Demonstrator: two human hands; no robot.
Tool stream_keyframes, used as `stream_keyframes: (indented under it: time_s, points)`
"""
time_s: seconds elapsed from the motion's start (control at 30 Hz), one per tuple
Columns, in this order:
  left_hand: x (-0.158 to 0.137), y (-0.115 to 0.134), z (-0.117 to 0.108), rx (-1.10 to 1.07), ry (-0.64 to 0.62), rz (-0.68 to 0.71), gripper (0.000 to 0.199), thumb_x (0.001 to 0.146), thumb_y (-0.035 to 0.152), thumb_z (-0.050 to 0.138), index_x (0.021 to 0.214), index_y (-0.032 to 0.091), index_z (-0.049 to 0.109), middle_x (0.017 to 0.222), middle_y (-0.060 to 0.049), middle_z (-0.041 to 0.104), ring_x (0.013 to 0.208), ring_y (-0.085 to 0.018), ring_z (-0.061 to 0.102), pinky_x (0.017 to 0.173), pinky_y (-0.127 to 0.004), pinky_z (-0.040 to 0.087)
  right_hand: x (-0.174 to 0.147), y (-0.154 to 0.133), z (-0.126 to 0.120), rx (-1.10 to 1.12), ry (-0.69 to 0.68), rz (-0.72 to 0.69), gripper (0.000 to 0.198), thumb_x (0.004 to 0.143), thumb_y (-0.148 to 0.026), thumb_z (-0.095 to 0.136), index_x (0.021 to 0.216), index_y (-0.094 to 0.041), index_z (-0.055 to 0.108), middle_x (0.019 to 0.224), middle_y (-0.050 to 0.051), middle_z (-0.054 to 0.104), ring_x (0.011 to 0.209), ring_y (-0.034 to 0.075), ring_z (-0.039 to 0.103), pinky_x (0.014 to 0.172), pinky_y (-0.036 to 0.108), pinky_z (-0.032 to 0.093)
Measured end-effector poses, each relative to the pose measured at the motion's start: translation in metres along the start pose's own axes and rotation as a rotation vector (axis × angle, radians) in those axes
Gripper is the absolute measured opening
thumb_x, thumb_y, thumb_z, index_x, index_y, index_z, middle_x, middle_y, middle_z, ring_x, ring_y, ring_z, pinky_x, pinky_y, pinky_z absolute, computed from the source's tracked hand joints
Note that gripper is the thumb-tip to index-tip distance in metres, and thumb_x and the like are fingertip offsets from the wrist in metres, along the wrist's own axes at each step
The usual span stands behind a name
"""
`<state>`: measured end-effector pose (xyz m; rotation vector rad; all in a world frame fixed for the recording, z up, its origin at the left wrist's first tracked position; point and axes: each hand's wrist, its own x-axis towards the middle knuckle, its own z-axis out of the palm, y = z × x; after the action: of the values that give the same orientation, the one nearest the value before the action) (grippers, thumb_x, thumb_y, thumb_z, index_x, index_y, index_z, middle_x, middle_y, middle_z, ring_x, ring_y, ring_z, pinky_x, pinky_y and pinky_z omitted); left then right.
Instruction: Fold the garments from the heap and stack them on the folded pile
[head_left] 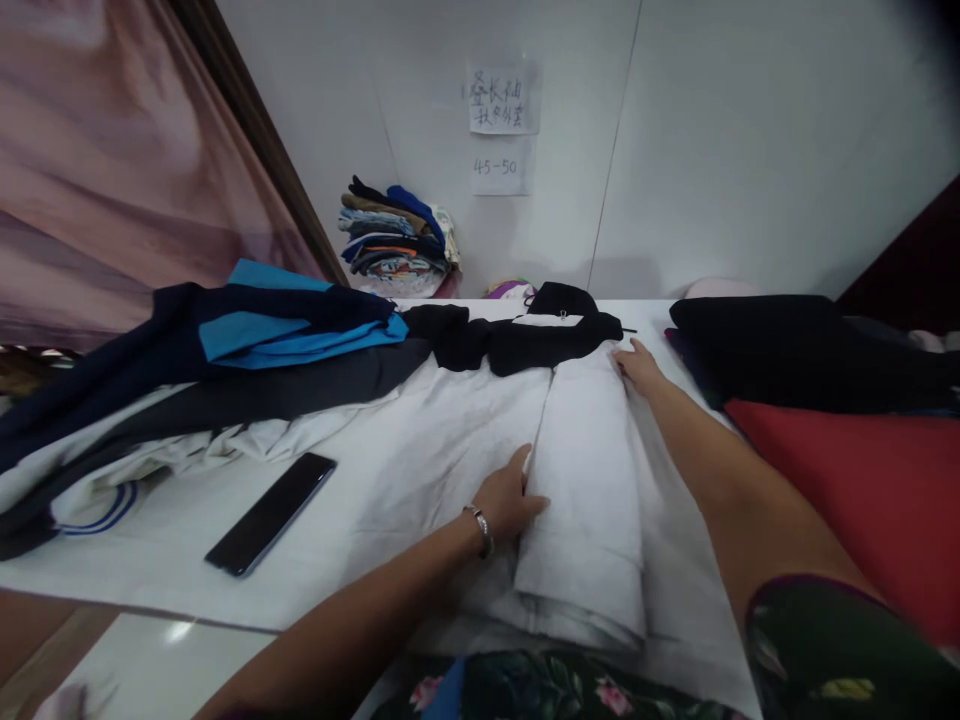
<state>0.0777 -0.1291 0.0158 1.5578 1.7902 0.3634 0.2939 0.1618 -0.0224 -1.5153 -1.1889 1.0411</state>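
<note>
White tabletop [165, 560] with a white and black top [581, 480] spread out on it

Two paper signs [504, 97] hang on the pale wall [697, 130], with a pile of clothes [394, 235] lower down on the left. On the tabletop, the white and black top lies right in front of the person. Its black part [525, 350] is at the far end and its white part comes close, maybe so both arms can get to it. On its right side, a strip of white cloth lies in layers.

The left hand [510, 498] has its thumb and fingers apart and touches the left edge of the strip. That probably helps keep the layers flat. The right hand [641, 368] touches the far right corner, near the black part. I can't tell if it pinches the cloth.

Blue and dark clothes [300, 320] and a phone [270, 515] lie to the left. Red cloth [862, 490] and black cloth [765, 350] lie to the right, perhaps to leave room between.
</note>
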Motion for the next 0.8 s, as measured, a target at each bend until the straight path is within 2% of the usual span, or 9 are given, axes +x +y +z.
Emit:
stream_keyframes:
  time_s: [0.13,0.27,0.37,0.5,0.57,0.63,0.7,0.8]
  points:
    - [-0.025,-0.005,0.004,-0.055,-0.019,0.033,0.094,0.07,0.035,0.064,0.15,0.016,0.019,0.083,0.0,0.064,0.076,-0.019,0.059,0.068,-0.027,0.042,-0.065,0.011,-0.022,0.035,-0.053,0.005,0.067,0.072,-0.018,0.068,0.136,-0.018,0.047,0.124,0.011,0.061,0.102,0.02,0.062,0.083,0.029,0.052]
    - [-0.041,-0.007,0.011,-0.087,0.018,0.092,0.094,0.07,0.033,0.065,0.15,0.016,0.018,0.089,-0.001,0.066,0.079,-0.02,0.06,0.072,-0.028,0.043,-0.148,0.029,-0.043,0.091,-0.18,-0.032,0.061,0.069,-0.019,0.071,0.129,-0.021,0.055,0.127,0.009,0.06,0.112,0.022,0.058,0.093,0.033,0.049]
    - [-0.043,-0.01,0.016,-0.078,0.028,0.12,0.093,0.07,0.03,0.066,0.149,0.015,0.021,0.1,-0.006,0.066,0.087,-0.022,0.061,0.079,-0.03,0.044,-0.211,0.041,-0.06,0.064,-0.272,-0.033,0.066,0.07,-0.027,0.072,0.132,-0.02,0.052,0.118,0.009,0.065,0.107,0.023,0.06,0.091,0.035,0.049]
    - [-0.036,-0.017,0.021,-0.148,0.035,0.146,0.089,0.069,0.022,0.067,0.148,0.015,0.025,0.11,-0.008,0.065,0.092,-0.021,0.062,0.085,-0.032,0.046,-0.28,0.05,-0.074,-0.003,-0.324,-0.033,0.074,0.072,-0.038,0.07,0.139,-0.018,0.045,0.105,0.008,0.069,0.093,0.023,0.064,0.084,0.038,0.052]
    - [-0.032,-0.018,0.023,-0.227,0.039,0.15,0.087,0.069,0.017,0.066,0.147,0.015,0.027,0.109,-0.008,0.065,0.092,-0.02,0.062,0.085,-0.032,0.047,-0.303,0.053,-0.075,-0.04,-0.31,-0.069,0.073,0.072,-0.042,0.068,0.137,-0.019,0.046,0.11,0.008,0.068,0.097,0.025,0.064,0.087,0.04,0.051]
    - [-0.031,-0.015,0.025,-0.328,0.022,0.145,0.085,0.07,0.014,0.066,0.146,0.013,0.028,0.106,-0.007,0.066,0.09,-0.019,0.062,0.084,-0.032,0.049,-0.317,0.056,-0.075,-0.09,-0.271,-0.129,0.065,0.07,-0.042,0.067,0.131,-0.021,0.054,0.123,0.009,0.063,0.111,0.026,0.059,0.096,0.042,0.046]
    - [-0.032,-0.009,0.029,-0.437,-0.018,0.139,0.084,0.072,0.014,0.066,0.146,0.012,0.027,0.104,-0.007,0.066,0.086,-0.018,0.062,0.079,-0.03,0.052,-0.323,0.058,-0.076,-0.128,-0.214,-0.182,0.057,0.068,-0.038,0.067,0.122,-0.021,0.061,0.135,0.009,0.055,0.122,0.027,0.053,0.105,0.042,0.039]
    - [-0.036,0.002,0.036,-0.495,-0.09,0.112,0.086,0.073,0.014,0.064,0.148,0.013,0.023,0.101,-0.008,0.066,0.074,-0.016,0.062,0.065,-0.028,0.054,-0.324,0.062,-0.084,-0.206,-0.124,-0.226,0.049,0.068,-0.032,0.062,0.116,-0.019,0.066,0.139,0.01,0.051,0.124,0.026,0.051,0.107,0.042,0.036]
